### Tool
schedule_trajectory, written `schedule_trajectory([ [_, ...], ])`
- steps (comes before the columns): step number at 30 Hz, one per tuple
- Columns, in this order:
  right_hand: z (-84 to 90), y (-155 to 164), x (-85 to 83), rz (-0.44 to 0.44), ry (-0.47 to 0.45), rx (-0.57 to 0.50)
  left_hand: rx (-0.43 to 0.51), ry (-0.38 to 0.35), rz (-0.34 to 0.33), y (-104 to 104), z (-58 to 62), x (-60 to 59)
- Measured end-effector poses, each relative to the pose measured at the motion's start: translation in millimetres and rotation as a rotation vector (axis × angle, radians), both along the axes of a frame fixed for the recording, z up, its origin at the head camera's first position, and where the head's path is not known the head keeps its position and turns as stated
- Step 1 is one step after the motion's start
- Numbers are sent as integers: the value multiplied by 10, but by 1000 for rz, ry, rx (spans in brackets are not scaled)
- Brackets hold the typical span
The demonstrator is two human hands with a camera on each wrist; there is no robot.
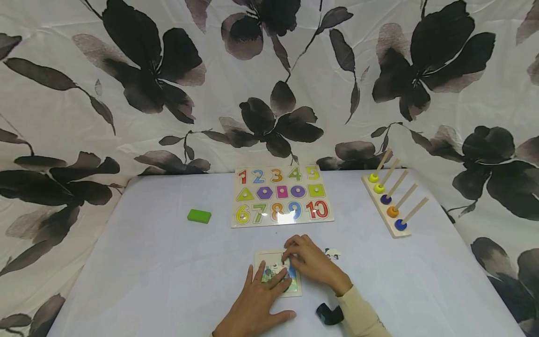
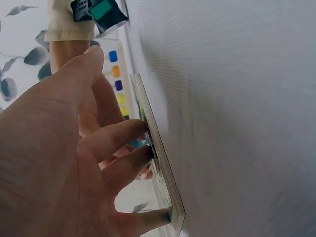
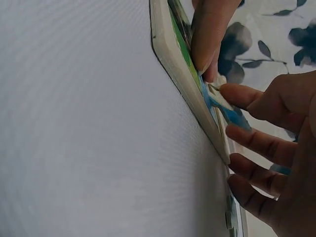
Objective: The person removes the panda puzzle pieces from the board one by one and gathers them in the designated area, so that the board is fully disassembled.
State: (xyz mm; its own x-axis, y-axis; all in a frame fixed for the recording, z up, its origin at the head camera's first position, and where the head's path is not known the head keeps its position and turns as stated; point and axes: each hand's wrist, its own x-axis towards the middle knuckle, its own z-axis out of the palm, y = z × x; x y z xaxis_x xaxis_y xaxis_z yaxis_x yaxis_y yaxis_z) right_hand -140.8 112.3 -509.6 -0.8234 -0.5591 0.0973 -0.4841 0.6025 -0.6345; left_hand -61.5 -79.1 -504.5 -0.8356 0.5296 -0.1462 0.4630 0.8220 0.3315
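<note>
A small wooden jigsaw tray (image 1: 258, 258) with a colourful picture lies near the front of the white table (image 1: 160, 262). My left hand (image 1: 269, 281) rests flat on its lower part, straight fingers pressing the tray (image 2: 163, 163) down. My right hand (image 1: 294, 255) hovers over the tray's upper right with curled fingers. In the right wrist view its fingertips (image 3: 232, 93) pinch a blue puzzle piece (image 3: 227, 112), tilted up out of the tray (image 3: 182, 74). A left-hand finger (image 3: 210, 34) presses the picture just beside it.
A loose puzzle piece (image 1: 332, 253) lies right of the tray. Farther back are a number-and-shape board (image 1: 281, 196), a green block (image 1: 199, 216) and a peg rack with coloured rings (image 1: 391, 201). Floral cloth hangs behind and beside the table.
</note>
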Motion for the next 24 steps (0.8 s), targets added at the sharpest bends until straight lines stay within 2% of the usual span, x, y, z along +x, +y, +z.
schedule_trajectory([
  [8,13,16,-11,-8,37,-2,-7,25,-2,-5,15,-10],
  [17,43,39,-26,7,29,40,-7,38,-9,-10,6,-18],
  [24,27,36,4,-34,-53,38,-13,4,-13,-6,-9,-2],
])
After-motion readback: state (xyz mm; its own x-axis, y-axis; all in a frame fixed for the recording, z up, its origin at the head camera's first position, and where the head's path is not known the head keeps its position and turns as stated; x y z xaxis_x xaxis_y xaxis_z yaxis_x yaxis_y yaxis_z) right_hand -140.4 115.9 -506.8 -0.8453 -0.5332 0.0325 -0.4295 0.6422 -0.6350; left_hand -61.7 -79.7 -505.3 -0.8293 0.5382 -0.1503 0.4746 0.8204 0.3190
